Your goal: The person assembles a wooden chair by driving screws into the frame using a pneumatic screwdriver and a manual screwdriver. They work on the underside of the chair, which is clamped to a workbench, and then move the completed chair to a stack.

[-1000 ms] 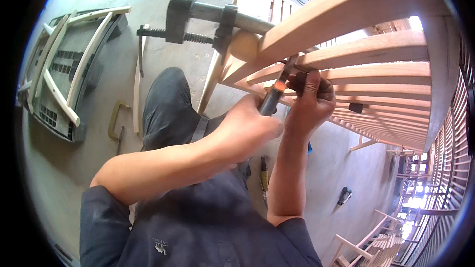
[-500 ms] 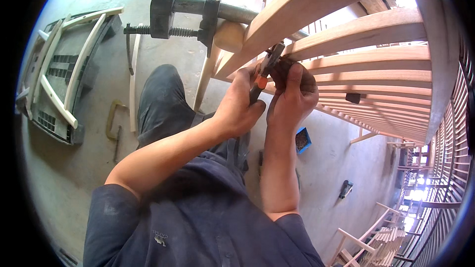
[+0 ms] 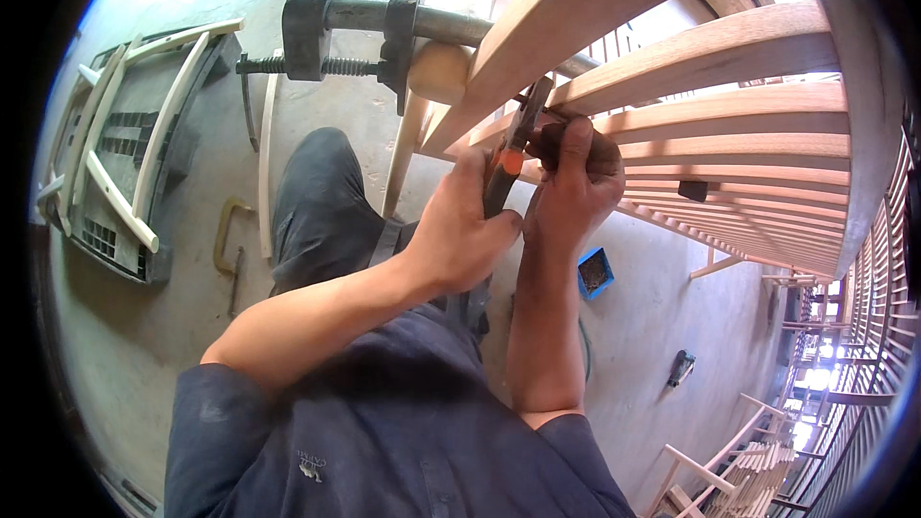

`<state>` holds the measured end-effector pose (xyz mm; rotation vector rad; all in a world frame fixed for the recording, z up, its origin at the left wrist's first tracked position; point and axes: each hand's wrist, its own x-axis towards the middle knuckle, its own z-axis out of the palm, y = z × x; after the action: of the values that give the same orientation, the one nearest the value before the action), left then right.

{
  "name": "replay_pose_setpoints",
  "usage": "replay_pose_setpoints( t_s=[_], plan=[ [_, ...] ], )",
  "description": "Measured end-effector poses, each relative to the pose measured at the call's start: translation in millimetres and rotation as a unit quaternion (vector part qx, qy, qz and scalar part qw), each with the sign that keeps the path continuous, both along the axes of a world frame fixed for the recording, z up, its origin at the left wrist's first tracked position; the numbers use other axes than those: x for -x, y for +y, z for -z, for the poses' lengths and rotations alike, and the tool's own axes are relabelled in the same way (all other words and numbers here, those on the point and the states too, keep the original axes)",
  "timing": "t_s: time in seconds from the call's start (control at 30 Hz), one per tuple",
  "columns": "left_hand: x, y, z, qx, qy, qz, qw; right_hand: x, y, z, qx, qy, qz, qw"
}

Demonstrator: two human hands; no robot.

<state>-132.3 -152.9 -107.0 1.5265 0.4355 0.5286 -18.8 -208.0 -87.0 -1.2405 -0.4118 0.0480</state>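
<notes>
My left hand (image 3: pixel 465 225) is closed around pliers (image 3: pixel 525 125) with a dark metal head and black-and-orange handles. The head points up at the joint between a thick wooden rail (image 3: pixel 566 14) and the slats (image 3: pixel 710 48). Close beside the tool, my right hand (image 3: pixel 580 168) is closed, thumb against curled, darkened fingers. Whatever it pinches is mostly hidden; a thin dark piece shows near the fingertips. A metal bar clamp (image 3: pixel 393 34) with a threaded screw presses a round-ended wooden piece (image 3: pixel 440 73) against the rail.
On the floor at left stands a dark pallet-like base (image 3: pixel 115 201) bearing pale wooden parts. A yellowish C-clamp (image 3: pixel 223 235), a blue box (image 3: pixel 595 273) of small pieces and a power tool (image 3: pixel 681 367) lie about. Slatted frames (image 3: pixel 873 326) line the right; a dark block (image 3: pixel 693 191) rests on the slats.
The pliers have tilted more upright, with my left hand a little lower. My right hand has shifted slightly right and stays closed. The view has moved slightly.
</notes>
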Motion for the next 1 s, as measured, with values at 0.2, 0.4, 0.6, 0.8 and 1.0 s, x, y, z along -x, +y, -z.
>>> replay_pose_setpoints(
  t_s=[0.2, 0.4, 0.6, 0.8, 1.0],
  plan=[
    [22, 13, -88, 0.287, 0.145, 0.113, 0.94, -1, -3, -12, 0.007, -0.016, 0.026, 1.0],
    [-3, -4, 5, -0.042, -0.03, 0.005, 0.999, 2, -2, -10, 0.004, -0.024, 0.012, 1.0],
    [-22, 6, 45, -0.102, -0.055, -0.009, 0.993, 0, 0, -6, -0.005, -0.042, -0.006, 0.999],
    [-23, 4, 50, -0.098, -0.044, -0.001, 0.994, -1, -1, -5, -0.025, -0.045, -0.006, 0.999],
    [-5, -8, 45, -0.051, -0.044, -0.007, 0.998, 1, 0, -6, -0.014, -0.026, -0.029, 0.999]
  ],
)
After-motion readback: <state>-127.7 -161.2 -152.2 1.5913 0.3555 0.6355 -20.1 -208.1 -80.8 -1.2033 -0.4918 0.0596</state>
